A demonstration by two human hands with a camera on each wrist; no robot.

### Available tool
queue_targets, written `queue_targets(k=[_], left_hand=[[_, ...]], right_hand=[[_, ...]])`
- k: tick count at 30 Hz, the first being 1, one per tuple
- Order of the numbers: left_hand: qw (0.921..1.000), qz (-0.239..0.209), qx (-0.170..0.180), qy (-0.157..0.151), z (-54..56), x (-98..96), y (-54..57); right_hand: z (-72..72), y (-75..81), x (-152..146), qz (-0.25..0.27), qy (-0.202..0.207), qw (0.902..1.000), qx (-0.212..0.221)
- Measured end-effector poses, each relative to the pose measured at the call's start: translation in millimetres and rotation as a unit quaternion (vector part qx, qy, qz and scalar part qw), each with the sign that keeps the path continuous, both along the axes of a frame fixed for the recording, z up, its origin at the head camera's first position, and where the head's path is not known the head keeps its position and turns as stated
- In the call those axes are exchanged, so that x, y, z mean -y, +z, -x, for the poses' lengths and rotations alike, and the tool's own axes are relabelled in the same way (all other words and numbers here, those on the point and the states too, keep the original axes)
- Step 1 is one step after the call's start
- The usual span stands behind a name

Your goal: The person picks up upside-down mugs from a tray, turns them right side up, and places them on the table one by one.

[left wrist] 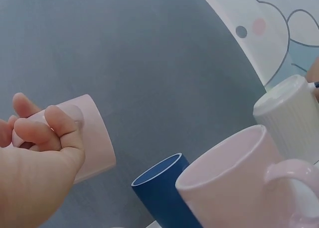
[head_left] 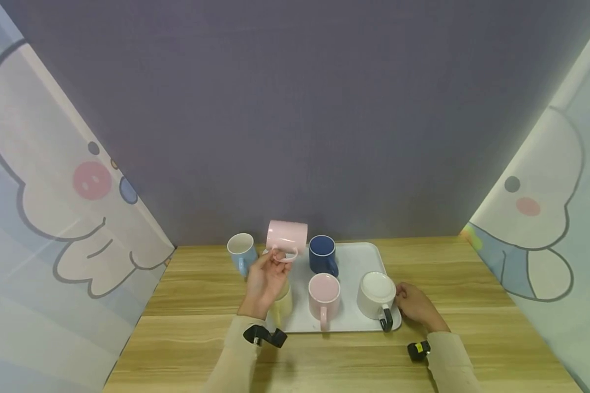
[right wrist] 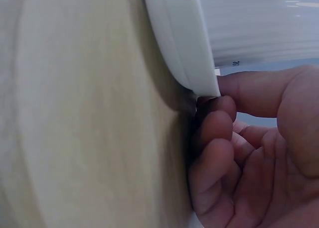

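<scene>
My left hand (head_left: 267, 278) grips a pink mug (head_left: 287, 236) by its handle, holding it on its side above the back left part of a white tray (head_left: 356, 256). In the left wrist view, curled fingers partly cover that pink mug (left wrist: 94, 138). At the tray's right edge, my right hand (head_left: 417, 307) pinches the rim, the thumb above and fingers beneath, as the right wrist view of the tray (right wrist: 182, 44) shows. Nearest to this hand on the tray is a white mug (head_left: 377, 295) with a black handle, apparently upside down.
A navy mug (head_left: 322, 254) stands on the tray behind a second pink mug (head_left: 324, 297). My left wrist partly hides a yellow mug (head_left: 282, 305). Left of the tray is a light blue mug (head_left: 242, 254). A dark wall (head_left: 314, 120) rises behind the wooden table (head_left: 192, 305).
</scene>
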State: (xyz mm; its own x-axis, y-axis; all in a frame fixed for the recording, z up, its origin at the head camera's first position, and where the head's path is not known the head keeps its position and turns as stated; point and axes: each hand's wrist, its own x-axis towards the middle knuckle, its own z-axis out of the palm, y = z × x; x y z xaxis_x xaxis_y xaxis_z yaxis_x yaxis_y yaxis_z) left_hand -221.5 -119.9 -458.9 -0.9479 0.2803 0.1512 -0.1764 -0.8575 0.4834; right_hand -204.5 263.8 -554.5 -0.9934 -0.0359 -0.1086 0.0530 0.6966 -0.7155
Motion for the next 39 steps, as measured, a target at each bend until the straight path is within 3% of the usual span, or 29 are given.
queue_targets(k=[6,9,12,15,19,23,27,32,36,39], left_hand=[[0.9996,-0.014,0.02,0.013,-1.2,-5.1,0.6],[0.999,-0.031,0.032,0.009,-2.7,-7.7,0.4],[0.9985,-0.038,0.039,0.009,-4.1,-10.5,0.4],[0.9984,-0.044,0.036,0.006,-5.4,-13.4,0.3],[0.9976,-0.059,0.038,-0.001,-8.2,-19.9,0.8],[0.9976,-0.056,0.04,0.001,-12.5,-29.4,2.4],[0.9978,-0.052,0.043,0.001,-16.1,-39.2,3.6],[0.9986,-0.036,0.037,-0.009,-18.9,-49.0,2.6],[0.9989,-0.032,0.018,-0.03,-21.4,-54.6,0.0],[0.9984,-0.029,0.001,-0.049,-22.5,-58.4,-2.5]], right_hand=[[0.0,0.2,0,0.009,0.002,1.0,0.0],[-1.2,2.6,-3,0.061,-0.008,0.9978,0.024],[-5.0,11.9,-5,0.104,-0.044,0.9931,0.032],[-8.5,31.0,0,0.121,-0.083,0.9892,0.0],[-11.3,68.9,22,0.138,-0.121,0.9813,-0.057],[-13.8,100.6,60,0.239,-0.073,0.966,-0.064],[-15.1,112.1,99,0.359,0.018,0.9333,-0.009],[-12.9,111.6,131,0.459,0.072,0.8837,0.052],[-9.5,109.6,144,0.545,0.111,0.825,0.099],[-7.1,109.2,148,0.612,0.14,0.765,0.141]])
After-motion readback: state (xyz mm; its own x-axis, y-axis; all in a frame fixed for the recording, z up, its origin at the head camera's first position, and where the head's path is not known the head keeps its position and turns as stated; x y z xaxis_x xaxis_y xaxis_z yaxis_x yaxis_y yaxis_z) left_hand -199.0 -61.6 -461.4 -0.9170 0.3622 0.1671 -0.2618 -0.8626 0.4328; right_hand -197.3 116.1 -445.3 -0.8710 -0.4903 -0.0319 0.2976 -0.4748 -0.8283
